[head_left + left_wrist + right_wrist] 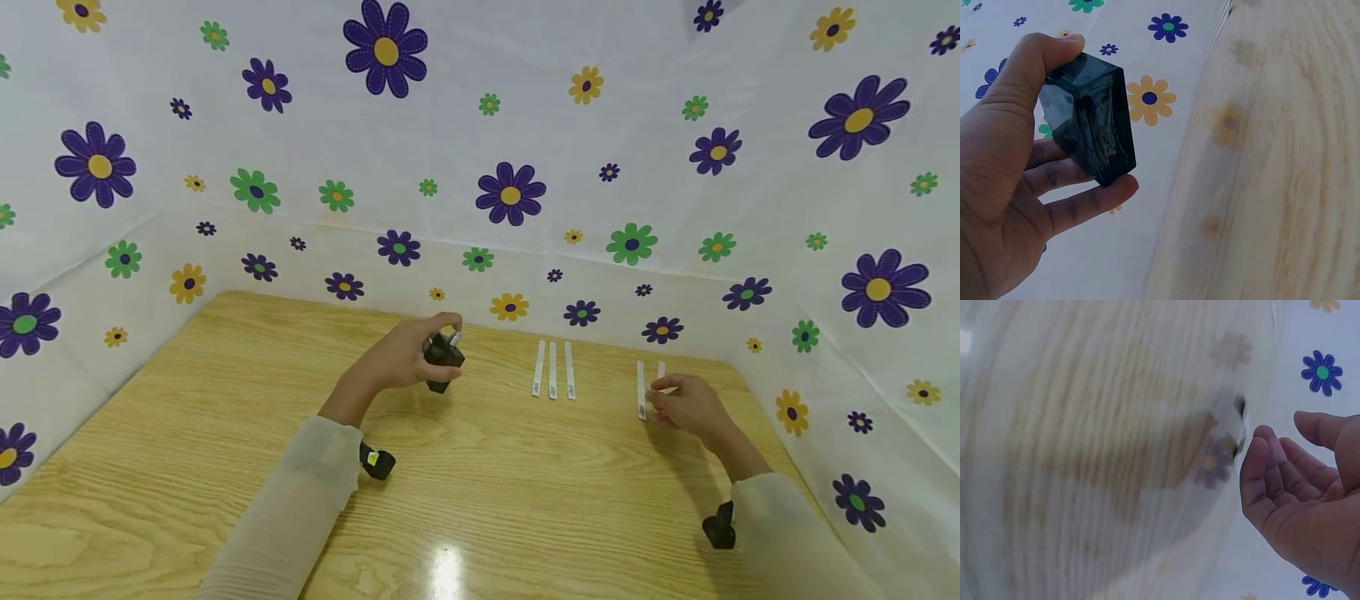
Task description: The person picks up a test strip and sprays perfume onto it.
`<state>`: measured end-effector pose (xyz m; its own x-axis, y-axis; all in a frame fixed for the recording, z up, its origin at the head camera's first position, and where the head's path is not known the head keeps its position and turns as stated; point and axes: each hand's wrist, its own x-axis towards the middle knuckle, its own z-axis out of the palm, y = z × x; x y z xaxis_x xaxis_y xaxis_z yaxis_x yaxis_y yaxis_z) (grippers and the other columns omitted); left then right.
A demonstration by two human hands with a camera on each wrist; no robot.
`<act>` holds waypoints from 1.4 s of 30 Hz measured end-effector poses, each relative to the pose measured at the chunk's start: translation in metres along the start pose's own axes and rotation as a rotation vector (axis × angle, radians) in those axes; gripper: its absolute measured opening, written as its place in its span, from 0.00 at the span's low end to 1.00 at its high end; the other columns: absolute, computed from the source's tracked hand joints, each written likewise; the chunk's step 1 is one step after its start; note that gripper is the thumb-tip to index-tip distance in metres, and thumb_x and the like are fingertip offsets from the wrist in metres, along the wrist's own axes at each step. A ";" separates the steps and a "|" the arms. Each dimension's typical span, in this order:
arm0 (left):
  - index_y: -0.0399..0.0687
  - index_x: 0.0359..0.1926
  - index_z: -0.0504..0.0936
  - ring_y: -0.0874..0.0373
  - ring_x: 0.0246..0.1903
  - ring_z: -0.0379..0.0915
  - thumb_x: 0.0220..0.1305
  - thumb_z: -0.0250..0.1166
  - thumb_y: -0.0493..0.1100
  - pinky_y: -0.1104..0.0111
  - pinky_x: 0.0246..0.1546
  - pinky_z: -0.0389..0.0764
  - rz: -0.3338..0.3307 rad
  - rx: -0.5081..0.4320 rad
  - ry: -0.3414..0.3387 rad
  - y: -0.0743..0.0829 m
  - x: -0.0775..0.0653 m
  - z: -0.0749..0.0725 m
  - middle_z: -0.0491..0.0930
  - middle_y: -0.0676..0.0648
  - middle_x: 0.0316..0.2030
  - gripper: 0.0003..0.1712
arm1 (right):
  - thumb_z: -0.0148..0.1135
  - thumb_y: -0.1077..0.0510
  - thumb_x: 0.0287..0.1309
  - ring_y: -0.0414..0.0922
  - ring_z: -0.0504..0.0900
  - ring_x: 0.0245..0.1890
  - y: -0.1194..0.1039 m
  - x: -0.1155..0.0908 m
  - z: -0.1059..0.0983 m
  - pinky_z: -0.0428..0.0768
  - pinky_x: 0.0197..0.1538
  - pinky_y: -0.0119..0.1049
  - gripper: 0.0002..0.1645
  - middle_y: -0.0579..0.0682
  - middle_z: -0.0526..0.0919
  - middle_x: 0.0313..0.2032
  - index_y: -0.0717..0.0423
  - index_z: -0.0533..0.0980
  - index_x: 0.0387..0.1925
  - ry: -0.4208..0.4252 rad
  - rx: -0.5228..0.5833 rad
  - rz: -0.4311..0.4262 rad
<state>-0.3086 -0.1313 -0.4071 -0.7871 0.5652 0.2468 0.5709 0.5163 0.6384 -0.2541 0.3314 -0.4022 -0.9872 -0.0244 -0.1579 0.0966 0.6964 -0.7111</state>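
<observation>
My left hand [408, 354] grips a dark, angular glass bottle [442, 360] with a silver neck, held tilted above the table; it looks like a perfume bottle. Up close in the left wrist view, the bottle [1094, 119] is dark teal and see-through, with the thumb on one side and fingers on the other. My right hand [688, 407] hovers at two narrow white paper strips, one left strip [641, 390] and one right strip [662, 369] partly hidden behind the fingers. Thumb and fingers of the right hand [1297, 487] stand apart, with nothing visible between them.
Three more white paper strips [552, 371] with small print at their near ends lie side by side on the wooden table [480, 467]. A white flowered sheet [450, 150] rises along the back and both sides. Black wrist devices [378, 464] hang under the sleeves.
</observation>
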 end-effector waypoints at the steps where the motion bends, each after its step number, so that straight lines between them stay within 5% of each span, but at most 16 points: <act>1: 0.64 0.65 0.68 0.50 0.35 0.77 0.60 0.76 0.54 0.61 0.35 0.80 0.000 0.001 -0.001 0.000 0.000 0.000 0.79 0.44 0.42 0.36 | 0.56 0.57 0.74 0.46 0.84 0.32 0.002 0.000 -0.001 0.85 0.37 0.38 0.26 0.64 0.84 0.40 0.77 0.70 0.61 0.002 -0.002 0.004; 14: 0.65 0.68 0.68 0.50 0.37 0.77 0.59 0.76 0.55 0.60 0.37 0.80 -0.012 0.009 -0.001 -0.003 0.000 0.002 0.79 0.44 0.44 0.39 | 0.55 0.55 0.76 0.44 0.83 0.36 0.029 0.006 -0.009 0.85 0.40 0.37 0.30 0.63 0.82 0.44 0.79 0.66 0.63 -0.003 0.096 0.077; 25: 0.65 0.67 0.68 0.50 0.37 0.77 0.59 0.76 0.55 0.60 0.37 0.80 -0.012 0.005 -0.004 -0.004 0.000 0.003 0.79 0.44 0.44 0.38 | 0.69 0.54 0.65 0.40 0.84 0.29 0.024 0.012 -0.007 0.83 0.35 0.33 0.33 0.51 0.86 0.31 0.76 0.70 0.59 0.047 0.037 0.143; 42: 0.64 0.67 0.68 0.50 0.35 0.76 0.59 0.76 0.55 0.60 0.37 0.79 -0.005 0.014 -0.009 -0.003 -0.001 0.003 0.79 0.44 0.40 0.38 | 0.75 0.60 0.56 0.38 0.85 0.26 0.024 0.018 -0.004 0.80 0.32 0.30 0.34 0.55 0.86 0.35 0.76 0.72 0.58 0.129 0.026 0.188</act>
<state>-0.3090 -0.1311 -0.4111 -0.7876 0.5688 0.2369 0.5705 0.5278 0.6293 -0.2701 0.3501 -0.4192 -0.9594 0.1970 -0.2018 0.2820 0.6614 -0.6950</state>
